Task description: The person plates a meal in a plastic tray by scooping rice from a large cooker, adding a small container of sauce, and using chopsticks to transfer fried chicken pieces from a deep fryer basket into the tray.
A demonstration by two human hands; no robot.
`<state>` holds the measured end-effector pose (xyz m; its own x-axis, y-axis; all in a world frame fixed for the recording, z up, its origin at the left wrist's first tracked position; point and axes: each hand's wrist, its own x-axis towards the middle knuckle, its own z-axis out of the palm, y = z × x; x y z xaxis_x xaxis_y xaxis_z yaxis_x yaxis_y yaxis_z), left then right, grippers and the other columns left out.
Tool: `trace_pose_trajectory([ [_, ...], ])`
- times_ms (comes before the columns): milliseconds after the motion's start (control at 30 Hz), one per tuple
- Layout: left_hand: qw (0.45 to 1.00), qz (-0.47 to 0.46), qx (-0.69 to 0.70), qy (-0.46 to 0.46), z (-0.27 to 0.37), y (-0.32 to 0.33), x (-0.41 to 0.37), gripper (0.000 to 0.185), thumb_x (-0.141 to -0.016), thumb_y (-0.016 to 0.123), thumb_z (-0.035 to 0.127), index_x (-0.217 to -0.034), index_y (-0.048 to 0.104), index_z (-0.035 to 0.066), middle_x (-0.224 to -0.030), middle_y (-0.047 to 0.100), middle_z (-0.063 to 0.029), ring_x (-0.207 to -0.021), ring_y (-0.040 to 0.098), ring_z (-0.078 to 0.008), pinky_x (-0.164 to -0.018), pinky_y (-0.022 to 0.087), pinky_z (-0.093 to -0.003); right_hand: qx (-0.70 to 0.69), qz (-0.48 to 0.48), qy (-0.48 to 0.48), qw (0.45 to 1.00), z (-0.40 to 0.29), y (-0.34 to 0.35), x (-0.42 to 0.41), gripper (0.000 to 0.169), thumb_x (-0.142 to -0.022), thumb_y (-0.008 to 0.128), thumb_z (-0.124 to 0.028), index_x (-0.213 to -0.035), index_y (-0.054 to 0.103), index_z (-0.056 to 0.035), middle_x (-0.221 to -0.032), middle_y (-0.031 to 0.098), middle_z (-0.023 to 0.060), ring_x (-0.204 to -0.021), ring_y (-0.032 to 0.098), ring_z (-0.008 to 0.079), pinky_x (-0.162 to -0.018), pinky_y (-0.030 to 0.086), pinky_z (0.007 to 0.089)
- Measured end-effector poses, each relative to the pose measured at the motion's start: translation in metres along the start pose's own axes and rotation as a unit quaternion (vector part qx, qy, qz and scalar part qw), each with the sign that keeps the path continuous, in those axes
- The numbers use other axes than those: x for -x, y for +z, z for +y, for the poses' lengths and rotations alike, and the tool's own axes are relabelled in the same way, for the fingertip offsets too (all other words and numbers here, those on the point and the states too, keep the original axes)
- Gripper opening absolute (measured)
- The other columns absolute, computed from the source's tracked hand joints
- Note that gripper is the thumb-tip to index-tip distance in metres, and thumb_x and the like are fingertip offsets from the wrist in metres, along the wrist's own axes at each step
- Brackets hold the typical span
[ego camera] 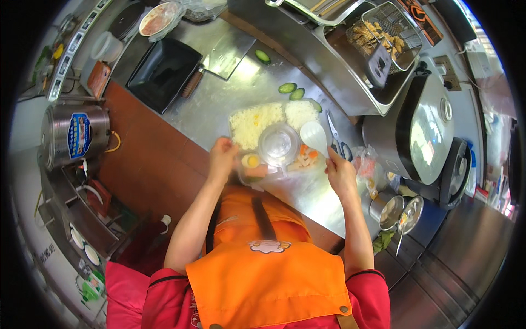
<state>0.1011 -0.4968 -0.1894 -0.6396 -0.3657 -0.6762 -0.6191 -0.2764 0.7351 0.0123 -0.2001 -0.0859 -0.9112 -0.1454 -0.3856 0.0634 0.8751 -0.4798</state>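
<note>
My right hand (342, 170) grips the handle of a white plastic rice paddle (313, 133), whose blade hangs over the right side of a clear plastic meal tray (283, 170). White rice (257, 121) fills its large far-left part, and a smaller rice portion (302, 113) lies at the far right. A round clear plastic bowl (279, 144) sits in the middle. Half a boiled egg (250, 161) and a pinkish slice (257, 172) lie near my left hand (224, 160). That hand's fingers are curled and blurred at the tray's left edge; I cannot tell whether they pinch it.
Scissors (337, 137), cucumber slices (296, 91) and diced orange and white pieces (306, 158) lie around the tray on the steel table (185, 107). A black square pan (164, 74) is farther left. A fryer basket (386, 37) and a rice cooker (423, 127) stand right.
</note>
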Motion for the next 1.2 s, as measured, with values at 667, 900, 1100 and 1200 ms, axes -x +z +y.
trace_pose_trajectory([
  [667,0.989,-0.141,-0.028,-0.046,0.017,-0.023,-0.016,0.019,-0.091,0.063,0.007,-0.103,0.049,0.004,-0.095,0.058,-0.0062,-0.086,0.060,-0.0147,-0.074,0.056,-0.0311,-0.409,0.109,0.101,0.901,-0.069,0.077,0.047,0.043,-0.096,0.053,-0.011,-0.138,0.051,-0.0075,-0.073,0.060,0.0000,-0.059,0.048,0.0043,-0.055,0.039,0.0207],
  [900,0.980,-0.192,0.001,-0.055,0.017,-0.027,-0.020,0.017,-0.090,0.065,0.007,-0.091,0.047,0.006,-0.091,0.056,-0.0025,-0.086,0.059,-0.0116,-0.075,0.056,-0.0298,-0.202,0.358,0.201,0.889,0.036,0.107,0.062,0.040,-0.098,0.052,-0.014,-0.136,0.050,-0.0047,-0.082,0.061,0.0049,-0.066,0.051,0.0100,-0.063,0.044,0.0246],
  [1100,0.980,-0.193,-0.027,-0.033,0.012,-0.033,-0.027,0.017,-0.089,0.066,0.007,-0.092,0.049,0.006,-0.090,0.056,-0.0021,-0.082,0.059,-0.0111,-0.072,0.055,-0.0270,-0.118,0.429,0.068,0.893,-0.006,0.103,0.029,0.024,-0.092,0.059,-0.012,-0.114,0.062,-0.0018,-0.099,0.065,0.0127,-0.090,0.063,0.0219,-0.082,0.050,0.0331],
  [1200,0.978,-0.199,-0.059,-0.016,0.009,-0.035,-0.029,0.018,-0.089,0.066,0.007,-0.089,0.049,0.006,-0.087,0.056,-0.0016,-0.079,0.058,-0.0101,-0.070,0.053,-0.0254,-0.101,0.253,-0.026,0.962,-0.078,0.117,-0.011,0.018,-0.085,0.066,-0.014,-0.098,0.066,-0.0016,-0.090,0.067,0.0128,-0.075,0.065,0.0293,-0.068,0.053,0.0394],
])
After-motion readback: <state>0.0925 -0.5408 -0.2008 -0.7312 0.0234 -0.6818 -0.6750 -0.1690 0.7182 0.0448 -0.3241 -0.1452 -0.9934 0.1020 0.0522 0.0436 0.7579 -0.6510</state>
